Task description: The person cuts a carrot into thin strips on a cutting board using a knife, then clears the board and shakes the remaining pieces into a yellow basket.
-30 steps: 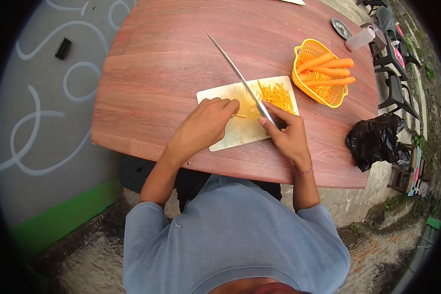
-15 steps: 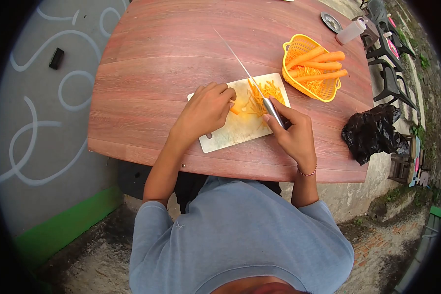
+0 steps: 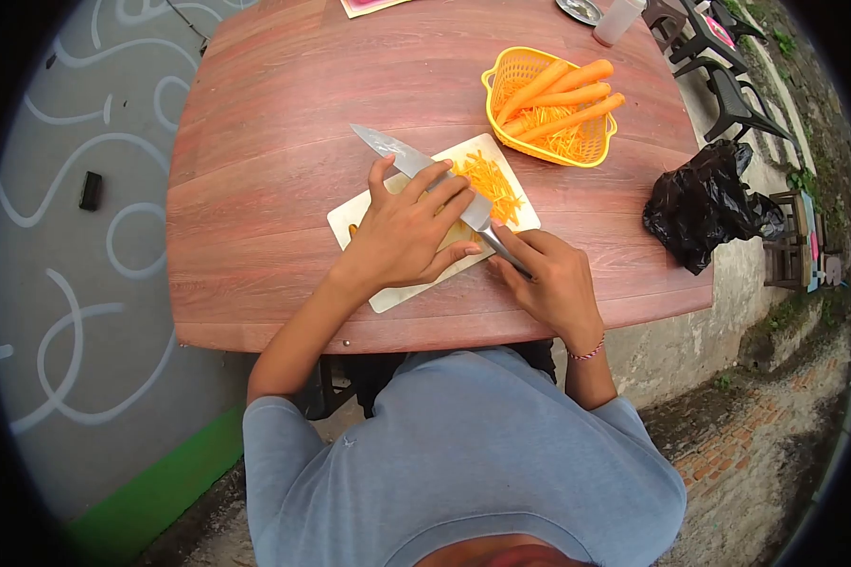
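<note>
My right hand (image 3: pixel 553 279) grips the handle of a large kitchen knife (image 3: pixel 385 146), its blade lying flat and pointing to the upper left across the cutting board (image 3: pixel 397 297). Over the blade, my left hand (image 3: pixel 397 231) is spread with fingers apart, the fingertips at the flat of the steel. Thin carrot strips (image 3: pixel 492 184) are heaped on the board just beyond the knife. A small orange piece (image 3: pixel 353 230) shows at the board's left end, partly hidden by my left hand.
Behind the board, a yellow basket (image 3: pixel 591 159) holds several whole carrots (image 3: pixel 577 94) above more shreds. A black plastic bag (image 3: pixel 700 203) sits at the table's right edge. A bottle (image 3: pixel 618 23) and a metal dish (image 3: pixel 580 10) stand far right. Dark chairs (image 3: pixel 728 102) are beyond.
The knife has turned from edge-on to flat and moved lower left. My left hand has opened from curled fingers and spread over the blade. The view has shifted, too.
</note>
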Demonstrator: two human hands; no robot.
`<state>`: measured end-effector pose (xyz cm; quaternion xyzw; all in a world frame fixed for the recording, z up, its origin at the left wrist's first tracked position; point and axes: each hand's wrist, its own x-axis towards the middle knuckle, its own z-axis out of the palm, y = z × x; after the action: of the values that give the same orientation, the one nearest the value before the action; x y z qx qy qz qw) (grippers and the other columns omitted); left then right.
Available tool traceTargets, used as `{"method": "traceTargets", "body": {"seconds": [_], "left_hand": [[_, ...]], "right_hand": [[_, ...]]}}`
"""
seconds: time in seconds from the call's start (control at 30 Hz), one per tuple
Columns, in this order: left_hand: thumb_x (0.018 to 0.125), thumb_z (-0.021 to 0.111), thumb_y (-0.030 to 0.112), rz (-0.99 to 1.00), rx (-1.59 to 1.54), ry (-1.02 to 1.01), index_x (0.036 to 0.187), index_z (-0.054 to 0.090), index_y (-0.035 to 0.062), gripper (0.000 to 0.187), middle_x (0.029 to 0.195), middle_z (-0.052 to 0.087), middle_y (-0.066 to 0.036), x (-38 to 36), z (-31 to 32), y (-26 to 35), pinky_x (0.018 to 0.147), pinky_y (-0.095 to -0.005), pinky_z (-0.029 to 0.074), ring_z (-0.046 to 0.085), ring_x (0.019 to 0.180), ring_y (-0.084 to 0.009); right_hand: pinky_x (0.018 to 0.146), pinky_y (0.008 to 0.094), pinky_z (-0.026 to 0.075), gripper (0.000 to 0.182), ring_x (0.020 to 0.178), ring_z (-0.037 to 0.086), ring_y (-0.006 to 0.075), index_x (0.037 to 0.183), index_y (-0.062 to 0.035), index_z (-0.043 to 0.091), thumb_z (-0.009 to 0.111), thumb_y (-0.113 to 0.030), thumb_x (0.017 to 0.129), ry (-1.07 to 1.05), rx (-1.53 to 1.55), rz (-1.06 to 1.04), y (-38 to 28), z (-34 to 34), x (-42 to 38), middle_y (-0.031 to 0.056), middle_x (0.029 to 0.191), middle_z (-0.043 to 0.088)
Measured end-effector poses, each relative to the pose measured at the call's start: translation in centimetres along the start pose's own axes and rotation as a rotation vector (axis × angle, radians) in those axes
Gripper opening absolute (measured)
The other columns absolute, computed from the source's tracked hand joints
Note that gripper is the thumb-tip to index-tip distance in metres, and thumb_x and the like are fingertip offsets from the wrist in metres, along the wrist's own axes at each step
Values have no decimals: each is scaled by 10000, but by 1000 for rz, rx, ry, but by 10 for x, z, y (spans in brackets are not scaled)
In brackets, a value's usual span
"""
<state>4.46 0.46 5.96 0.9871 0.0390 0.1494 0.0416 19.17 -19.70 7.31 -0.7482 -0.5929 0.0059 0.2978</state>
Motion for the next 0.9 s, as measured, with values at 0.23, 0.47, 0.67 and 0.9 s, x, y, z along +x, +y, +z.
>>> {"method": "traceTargets", "body": {"seconds": [0.23, 0.47, 0.67, 0.9], "left_hand": [[1032, 532, 643, -2, -32, 55, 1453, 622, 81, 708, 1491, 598, -64, 12, 2, 6, 1203, -688, 88, 414, 1521, -263], [938, 770, 265, -359, -168, 289, 1173, 728, 73, 307, 1141, 702, -69, -36, -16, 7, 975, -482, 393, 640, 1054, -269], [913, 805, 254, -638, -116, 305, 1092, 757, 94, 245, 1098, 709, -58, -56, 18, 37, 954, -446, 413, 622, 1045, -275], [896, 831, 286, -665, -67, 377, 1085, 770, 94, 276, 1121, 725, -44, -49, 32, 43, 984, -452, 391, 611, 1076, -253]], "right_hand": [[628, 418, 557, 477, 724, 691, 279, 1335, -126, 735, 830, -174, 871, -18, 45, -28, 0, 6, 2, 85, 859, 684], [719, 402, 577, 393, 778, 749, 319, 1303, -9, 740, 788, -170, 948, -112, 352, 129, 7, 9, 5, 216, 951, 763], [714, 350, 561, 395, 720, 737, 263, 1286, 25, 747, 797, -172, 947, -292, 357, 252, -5, 11, 13, 241, 924, 774], [710, 339, 556, 389, 703, 716, 206, 1289, 26, 747, 793, -152, 946, -303, 330, 241, -9, 10, 19, 248, 903, 769]]}}
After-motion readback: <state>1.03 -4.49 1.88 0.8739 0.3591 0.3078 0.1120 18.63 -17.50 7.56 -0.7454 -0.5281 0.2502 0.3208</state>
